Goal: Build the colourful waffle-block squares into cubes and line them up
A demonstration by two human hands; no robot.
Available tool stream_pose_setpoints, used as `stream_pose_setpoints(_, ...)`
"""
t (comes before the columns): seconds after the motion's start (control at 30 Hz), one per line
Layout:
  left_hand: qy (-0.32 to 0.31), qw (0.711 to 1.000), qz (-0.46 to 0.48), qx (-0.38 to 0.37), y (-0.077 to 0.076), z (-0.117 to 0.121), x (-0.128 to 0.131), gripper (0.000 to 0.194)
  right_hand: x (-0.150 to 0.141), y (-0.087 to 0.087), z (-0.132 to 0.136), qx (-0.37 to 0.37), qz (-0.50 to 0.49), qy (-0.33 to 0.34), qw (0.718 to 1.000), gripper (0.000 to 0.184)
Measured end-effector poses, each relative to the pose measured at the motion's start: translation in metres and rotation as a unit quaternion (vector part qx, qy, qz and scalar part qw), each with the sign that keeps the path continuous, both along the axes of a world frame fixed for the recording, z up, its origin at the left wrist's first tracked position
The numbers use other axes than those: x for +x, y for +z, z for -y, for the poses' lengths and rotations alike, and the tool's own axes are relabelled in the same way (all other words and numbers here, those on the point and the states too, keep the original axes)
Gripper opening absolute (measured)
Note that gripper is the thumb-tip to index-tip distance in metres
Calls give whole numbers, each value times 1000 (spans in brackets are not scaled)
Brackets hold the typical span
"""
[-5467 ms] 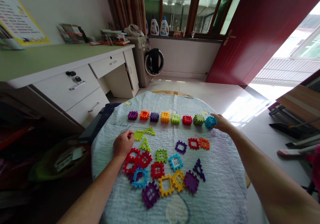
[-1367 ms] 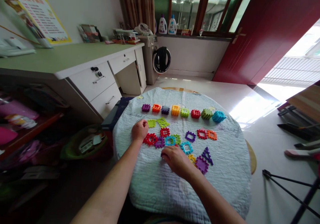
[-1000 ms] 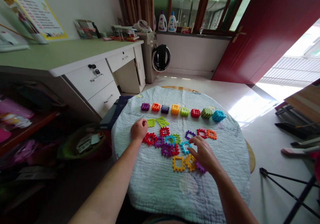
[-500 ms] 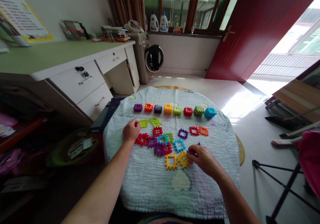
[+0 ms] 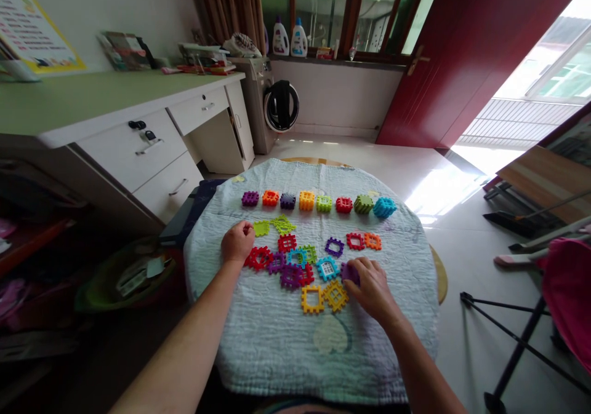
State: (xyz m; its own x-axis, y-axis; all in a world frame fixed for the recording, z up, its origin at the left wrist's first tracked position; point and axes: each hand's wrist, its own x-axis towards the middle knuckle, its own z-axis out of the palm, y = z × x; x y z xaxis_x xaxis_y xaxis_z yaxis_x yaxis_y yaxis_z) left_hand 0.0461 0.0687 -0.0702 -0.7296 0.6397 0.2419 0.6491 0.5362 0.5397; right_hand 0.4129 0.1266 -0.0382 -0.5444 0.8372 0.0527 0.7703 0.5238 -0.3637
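My right hand (image 5: 370, 283) pinches a purple notched plastic tile (image 5: 349, 274), partly hidden by the fingers, on the right of the cloth. A blue tile (image 5: 327, 269) and a yellow tile (image 5: 336, 295) lie just left of it. My left hand (image 5: 238, 242) rests curled on the cloth; whatever its fingers may hold is hidden. Beside it are a light green tile (image 5: 261, 228) and a red tile (image 5: 259, 258). Between the hands, several purple, red, blue and green tiles overlap in a loose pile.
Behind the loose tiles runs a row of coloured blocks or stacks, from a purple one (image 5: 250, 199) to a blue one (image 5: 385, 207). A pale cloth (image 5: 277, 346) covers the round table. A desk (image 5: 115, 103) is at left, a folding chair (image 5: 570, 291) at right.
My right hand has shifted slightly, and the purple tile in it now shows more of its flat face. My left hand stays in place. The whole view has moved a little.
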Motion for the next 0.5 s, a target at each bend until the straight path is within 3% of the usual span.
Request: stream_pose_setpoints(0.5, -4, 1000, 1, -11, 2, 2, 1, 22, -11, -2, -7, -3, 6, 18, 1000, 42)
